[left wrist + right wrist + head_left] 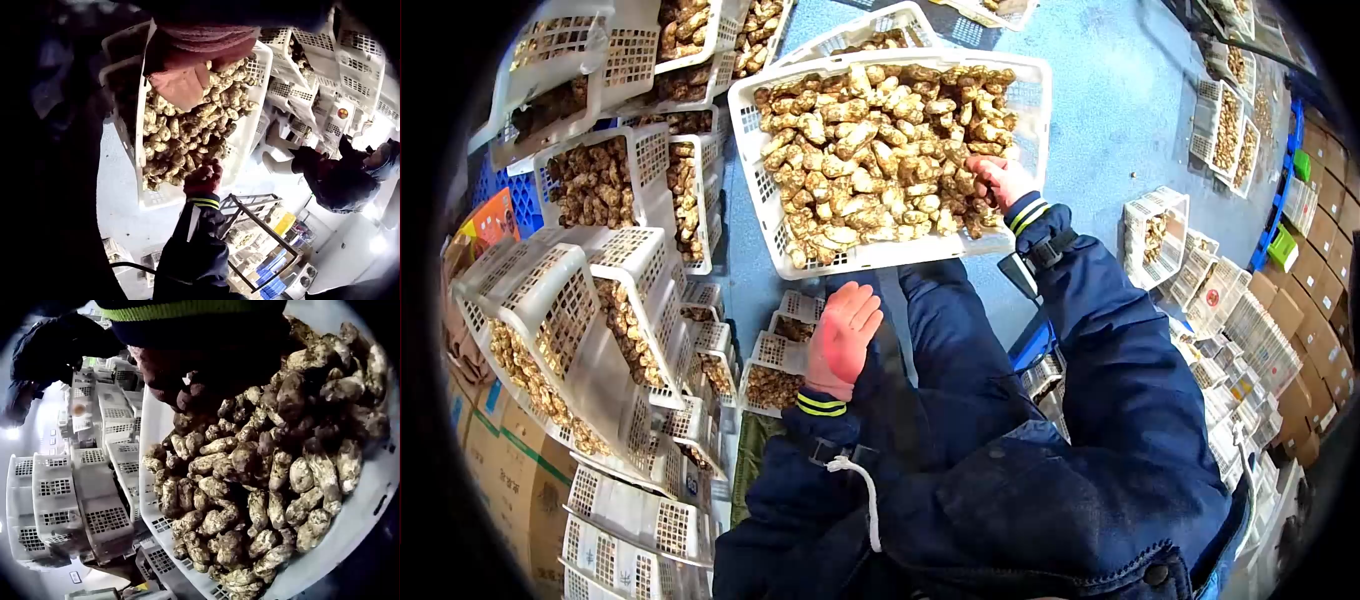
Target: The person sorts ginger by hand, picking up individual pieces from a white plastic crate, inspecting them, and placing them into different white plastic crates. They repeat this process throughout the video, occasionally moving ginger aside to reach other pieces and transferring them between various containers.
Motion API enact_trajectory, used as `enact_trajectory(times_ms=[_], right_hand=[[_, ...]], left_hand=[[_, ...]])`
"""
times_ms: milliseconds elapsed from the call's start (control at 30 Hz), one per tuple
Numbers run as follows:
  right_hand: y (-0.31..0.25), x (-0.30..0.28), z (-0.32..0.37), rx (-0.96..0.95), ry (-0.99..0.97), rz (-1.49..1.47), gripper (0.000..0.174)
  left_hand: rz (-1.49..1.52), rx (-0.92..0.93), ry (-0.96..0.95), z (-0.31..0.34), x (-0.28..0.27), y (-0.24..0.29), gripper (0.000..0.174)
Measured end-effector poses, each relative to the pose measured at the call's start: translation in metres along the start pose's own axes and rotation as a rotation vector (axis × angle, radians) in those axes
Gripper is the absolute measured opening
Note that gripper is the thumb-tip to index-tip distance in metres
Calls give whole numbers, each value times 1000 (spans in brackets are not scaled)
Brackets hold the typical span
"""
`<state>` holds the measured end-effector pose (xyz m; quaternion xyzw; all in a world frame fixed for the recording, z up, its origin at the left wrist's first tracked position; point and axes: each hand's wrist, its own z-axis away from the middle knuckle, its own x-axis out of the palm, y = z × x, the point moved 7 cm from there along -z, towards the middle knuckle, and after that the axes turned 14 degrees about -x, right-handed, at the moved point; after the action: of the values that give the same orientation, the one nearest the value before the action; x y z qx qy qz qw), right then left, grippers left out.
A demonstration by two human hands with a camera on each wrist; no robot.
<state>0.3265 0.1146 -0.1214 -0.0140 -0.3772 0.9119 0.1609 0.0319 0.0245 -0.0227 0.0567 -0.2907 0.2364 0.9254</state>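
A white plastic crate [1040,100] full of brown-and-cream mushrooms [850,150] sits in front of the person's legs. At its right side, the right hand [1003,183] reaches in over the rim with bent fingers at the mushrooms. The right wrist view shows those fingers [187,397] in shadow with a small white bit between them; I cannot tell whether they hold it. Below the crate's near edge, the left hand [842,340] is raised with its fingers straight and holds nothing. Seen from the left wrist, the left hand [181,87] overlaps the crate.
Stacked white crates [550,300] of mushrooms crowd the left side. Another crate [900,25] sits just behind the full one. More crates [1155,235] and cardboard boxes [1305,280] line the right. Another person [350,181] is bent over among crates. Blue floor [1090,120] shows between.
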Motion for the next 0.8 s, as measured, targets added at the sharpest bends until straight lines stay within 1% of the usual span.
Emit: enact_trajectory(times_ms=[33, 100, 133, 167, 200, 233, 300, 367, 433, 467, 500, 533, 567, 600, 633, 667, 700, 733, 767, 800], right_hand=[[2, -2, 0, 6, -22, -67, 27], [2, -4, 5, 85, -79, -51, 19], [4, -5, 5, 86, -79, -50, 19], [7, -1, 4, 101, -109, -134, 21], [9, 3, 4, 116, -137, -217, 30], [10, 2, 5, 119, -137, -217, 30], [10, 12, 11, 179, -266, -368, 40], [11, 12, 14, 189, -254, -345, 39], [12, 12, 16, 203, -233, -300, 36], [18, 9, 8, 66, -269, -262, 39], [15, 8, 6, 67, -270, -263, 39], [22, 4, 10, 192, -348, 17, 40], [30, -1, 14, 314, -421, 301, 42], [25, -4, 14, 265, -541, 529, 42], [11, -8, 1, -51, -465, 1003, 37], [-9, -8, -10, -341, -268, 1271, 34], [-40, 8, -10, -637, -52, 1519, 33], [-49, 18, -24, -553, -11, 1424, 31], [-59, 38, -39, -707, -18, 1561, 28], [-55, 54, -64, -539, -108, 1691, 23]], left_hand=[[0, -5, -3, -1, 0, -2, 59], [6, 9, -2, 0, 1, -3, 61], [-39, 9, -9, 0, 3, -3, 63], [-38, 10, -8, -1, 3, -4, 63], [-33, 5, -3, -1, 5, -4, 62], [-28, 0, 3, 0, 7, -4, 62], [-50, 7, -5, 0, 11, -3, 60], [-72, 12, -10, 1, 14, -1, 59], [-295, -8, -18, -1, 19, 1, 57], [-295, -8, -17, -2, 19, 0, 57], [-82, -23, -2, -2, 15, -1, 49], [130, -36, 14, -2, 11, -2, 41], [130, -34, 15, -2, 11, -2, 41], [132, -50, 45, -1, 10, -2, 41], [134, -65, 75, -2, 9, -2, 41], [110, -56, 54, -4, 6, -3, 42], [113, -61, 53, -4, 11, -5, 42], [113, -80, 132, -4, 11, -7, 42], [112, -93, 216, -3, 7, -7, 43], [130, -84, 143, -4, 8, -5, 43]])
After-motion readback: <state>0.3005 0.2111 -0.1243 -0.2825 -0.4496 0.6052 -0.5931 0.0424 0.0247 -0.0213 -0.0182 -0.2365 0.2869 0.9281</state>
